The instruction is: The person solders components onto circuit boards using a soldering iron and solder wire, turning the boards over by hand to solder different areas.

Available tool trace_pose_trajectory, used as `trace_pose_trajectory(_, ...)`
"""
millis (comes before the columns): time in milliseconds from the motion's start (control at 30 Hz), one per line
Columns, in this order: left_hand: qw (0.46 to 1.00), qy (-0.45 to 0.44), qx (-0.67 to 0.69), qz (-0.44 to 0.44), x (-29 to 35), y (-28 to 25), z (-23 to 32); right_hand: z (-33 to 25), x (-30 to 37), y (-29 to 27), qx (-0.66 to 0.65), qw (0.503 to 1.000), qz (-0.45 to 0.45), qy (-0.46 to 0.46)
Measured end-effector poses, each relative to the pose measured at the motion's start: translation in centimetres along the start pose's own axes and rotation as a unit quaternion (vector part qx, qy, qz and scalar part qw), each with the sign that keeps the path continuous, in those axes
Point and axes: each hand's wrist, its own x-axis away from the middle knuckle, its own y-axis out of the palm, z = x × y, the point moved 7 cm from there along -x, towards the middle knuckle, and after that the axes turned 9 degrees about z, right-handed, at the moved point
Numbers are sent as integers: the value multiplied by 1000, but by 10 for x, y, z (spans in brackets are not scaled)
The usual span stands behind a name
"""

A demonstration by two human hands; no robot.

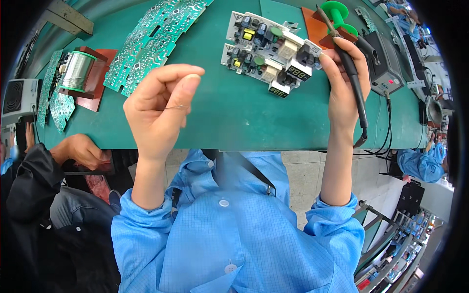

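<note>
My right hand point(344, 80) is wrapped round a soldering iron point(348, 63) with a black handle, its tip pointing up and away. The thumb and forefinger of that hand are at the right edge of two assembled circuit boards point(268, 51); whether they touch is unclear. These boards carry capacitors, yellow parts and small black digit displays, and lie side by side on the green bench mat point(224, 119). To their left, my left hand point(159, 107) is raised over the mat, thumb against the curled fingers. A thin strand of solder wire point(177, 106) shows across its thumb.
Green circuit panels point(156, 44) lie at the back left, near a solder wire spool point(78, 71) on a reddish-brown stand. A green spool point(337, 17) and a soldering station point(383, 63) stand at the back right. Another person's hand point(85, 151) is at the left edge.
</note>
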Motion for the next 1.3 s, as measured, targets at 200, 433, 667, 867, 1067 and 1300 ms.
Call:
trace_pose_trajectory(200,998,-7,47,-32,4,-10,-20,5,-3,-1,-8,1000,-8,-5)
trace_pose_trajectory(433,984,-13,178,-10,12,-17,-32,-21,11,3,41,994,-44,-93)
trace_pose_trajectory(667,969,-66,236,-23,50,-24,-38,-41,92,2,166,922,-251,-244)
trace_pose_trajectory(867,990,-92,100,-43,69,-18,-39,-18,94,-50,195,965,-133,-116)
trace_pose_trajectory(1067,992,-96,77,-14,71,-14,-40,-13,63,-108,407,902,81,-120)
trace_pose_trajectory(1300,992,-126,-17,12,78,-9,-38,-24,81,-85,197,978,-13,-63)
